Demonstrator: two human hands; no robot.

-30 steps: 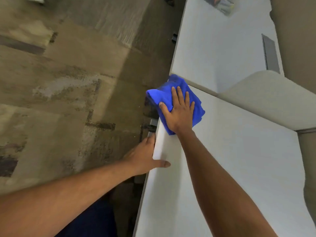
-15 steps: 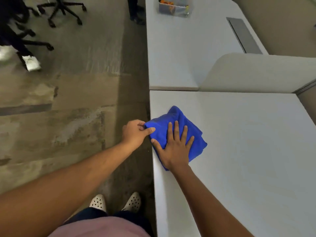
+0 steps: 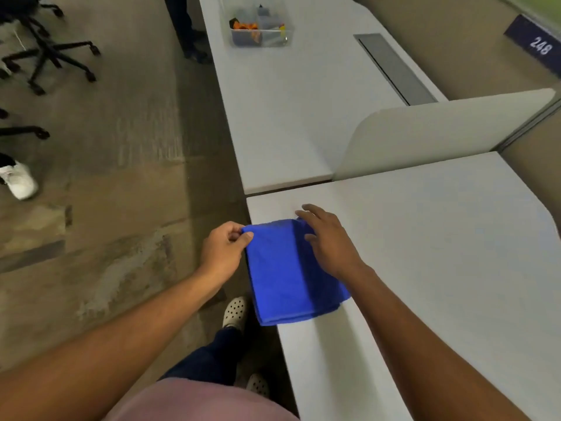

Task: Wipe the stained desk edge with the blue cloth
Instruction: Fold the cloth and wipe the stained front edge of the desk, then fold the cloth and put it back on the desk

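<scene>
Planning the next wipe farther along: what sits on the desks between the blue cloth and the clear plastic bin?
In the head view, only bare desktop: beyond the blue cloth comes the seam between the two desks, then empty white surface up to the clear bin.

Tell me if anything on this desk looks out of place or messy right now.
Nothing looks spilled or damaged. The blue cloth lies over the desk edge, overhanging it a little, pinched at its corner by the left hand with the right hand on it. I can't make out a stain.
</scene>
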